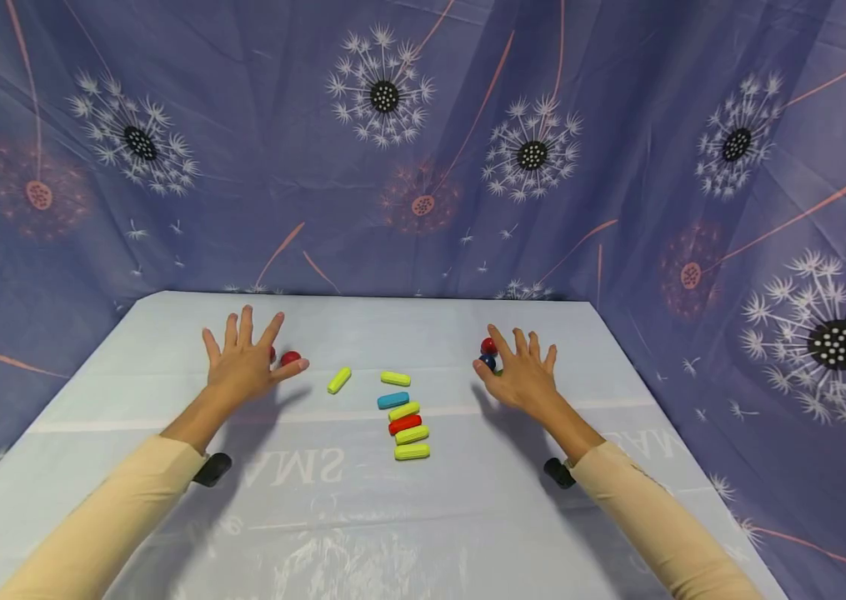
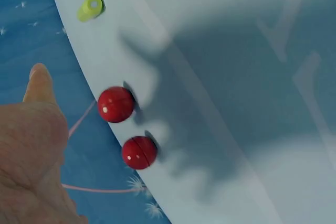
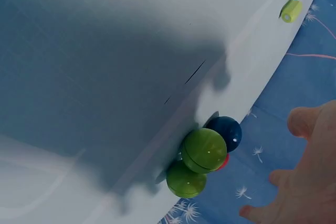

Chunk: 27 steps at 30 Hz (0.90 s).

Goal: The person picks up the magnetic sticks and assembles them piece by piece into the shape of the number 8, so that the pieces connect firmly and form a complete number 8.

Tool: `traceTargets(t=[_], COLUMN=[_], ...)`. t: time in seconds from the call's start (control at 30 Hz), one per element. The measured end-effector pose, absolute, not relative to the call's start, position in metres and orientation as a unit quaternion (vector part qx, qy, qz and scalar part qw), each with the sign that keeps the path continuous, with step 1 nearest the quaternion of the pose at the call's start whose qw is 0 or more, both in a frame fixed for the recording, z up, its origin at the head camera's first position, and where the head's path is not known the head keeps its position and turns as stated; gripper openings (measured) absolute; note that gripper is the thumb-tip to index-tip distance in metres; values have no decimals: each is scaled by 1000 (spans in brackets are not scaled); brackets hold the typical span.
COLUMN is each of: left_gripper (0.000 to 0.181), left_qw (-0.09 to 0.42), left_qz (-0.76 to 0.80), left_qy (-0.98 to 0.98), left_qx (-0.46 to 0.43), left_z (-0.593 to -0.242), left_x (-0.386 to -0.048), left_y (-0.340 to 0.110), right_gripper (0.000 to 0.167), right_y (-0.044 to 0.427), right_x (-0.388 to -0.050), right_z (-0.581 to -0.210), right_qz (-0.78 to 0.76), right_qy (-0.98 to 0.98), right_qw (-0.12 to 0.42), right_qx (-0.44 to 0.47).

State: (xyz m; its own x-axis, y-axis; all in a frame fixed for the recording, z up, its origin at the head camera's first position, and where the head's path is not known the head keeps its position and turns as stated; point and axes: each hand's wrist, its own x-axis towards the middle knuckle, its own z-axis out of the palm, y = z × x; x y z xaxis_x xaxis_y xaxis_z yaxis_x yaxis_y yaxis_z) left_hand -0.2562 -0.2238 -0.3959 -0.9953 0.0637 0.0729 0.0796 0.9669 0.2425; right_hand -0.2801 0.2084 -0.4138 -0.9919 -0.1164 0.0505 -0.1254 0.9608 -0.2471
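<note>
My left hand (image 1: 242, 367) hovers over the left of the table with fingers spread, holding nothing. Below it lie two red balls (image 2: 116, 104), partly hidden by the hand in the head view. On the other side, my right hand (image 1: 522, 379) is also raised with its fingers spread and nothing in it. Beneath it sit two green balls (image 3: 203, 150), a dark blue ball (image 3: 226, 132) and a red ball (image 1: 488, 345), close together. Between the hands lie several short ridged sticks: yellow-green ones (image 1: 412, 452), a blue one (image 1: 393, 401) and a red one (image 1: 405, 425).
The table (image 1: 362, 517) wears a pale cloth with faint mirrored lettering. A blue curtain (image 1: 257, 167) with dandelion prints hangs behind it and along the right side. Black wrist devices (image 1: 212, 470) are worn at both sleeve cuffs.
</note>
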Motion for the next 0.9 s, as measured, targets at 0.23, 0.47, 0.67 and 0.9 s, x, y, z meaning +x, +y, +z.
traceTargets(t=[0.23, 0.47, 0.67, 0.9], left_gripper=[95, 90, 87, 89], left_qw=[36, 56, 86, 56], left_qz=[-133, -157, -196, -247], left_qy=[-988, -980, -967, -958], left_qx=[-63, -105, -138, -134], left_z=[-391, -390, -399, -413], left_x=[-256, -250, -247, -247], left_y=[-208, -188, -176, -166], right_gripper=[75, 74, 71, 67], right_y=[207, 213, 217, 221], right_x=[-284, -289, -296, -311], right_z=[-415, -416, -417, -417], right_qz=[153, 195, 230, 263], right_qy=[-984, -976, -971, -963], right_qw=[53, 55, 22, -11], right_qx=[69, 73, 68, 65])
